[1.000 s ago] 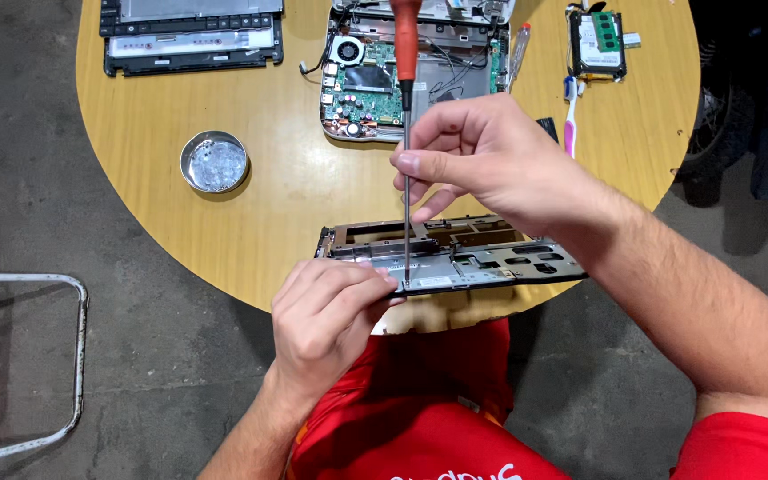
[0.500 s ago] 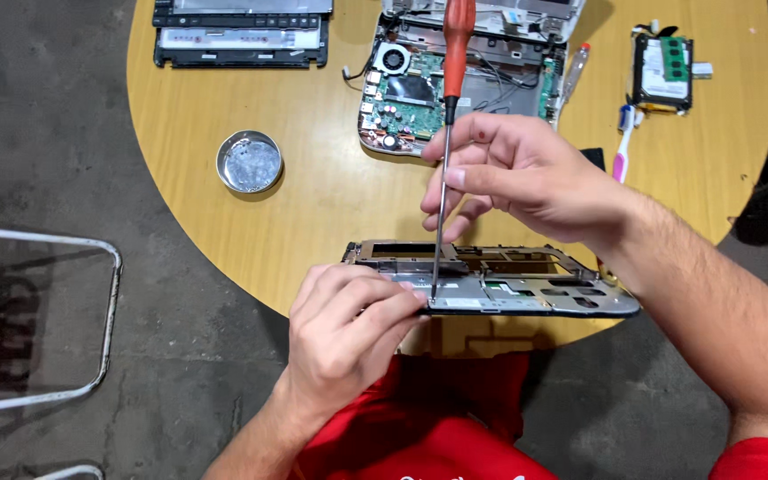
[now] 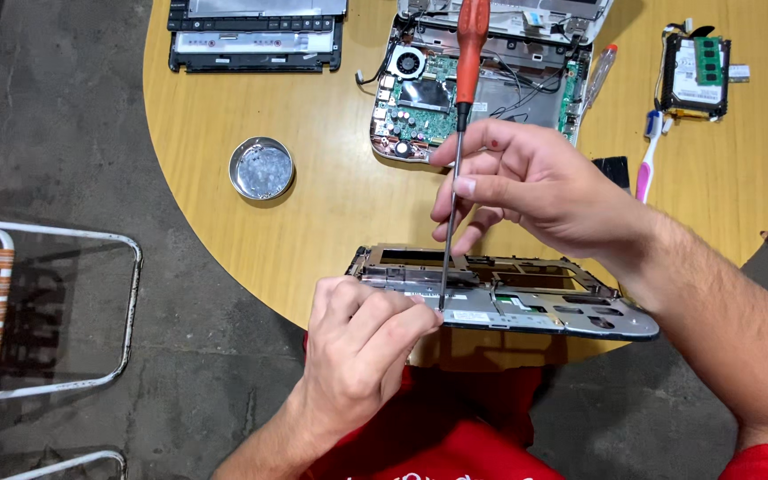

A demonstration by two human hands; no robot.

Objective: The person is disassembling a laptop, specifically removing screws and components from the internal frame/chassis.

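A small white rectangular label (image 3: 470, 316) sits on the grey laptop casing (image 3: 571, 311) at 6 o'clock on the surface (image 3: 331, 222). At 11 o'clock, a long pale sticker strip (image 3: 255, 42) – white with red marks – runs across the black panel (image 3: 255, 60).

Round wooden table (image 3: 331, 204); tin dish (image 3: 261, 167); laptop chassis (image 3: 504, 298).

You've got: 1 red-handled screwdriver (image 3: 457, 133) | 1 grey laptop frame (image 3: 526, 302) | 1 open laptop base (image 3: 482, 84) | 1 keyboard panel (image 3: 255, 36) | 1 round metal tin (image 3: 261, 168) | 1 toothbrush (image 3: 645, 160) | 1 hard drive (image 3: 693, 76) | 2 hands: left hand (image 3: 357, 347), right hand (image 3: 535, 182)
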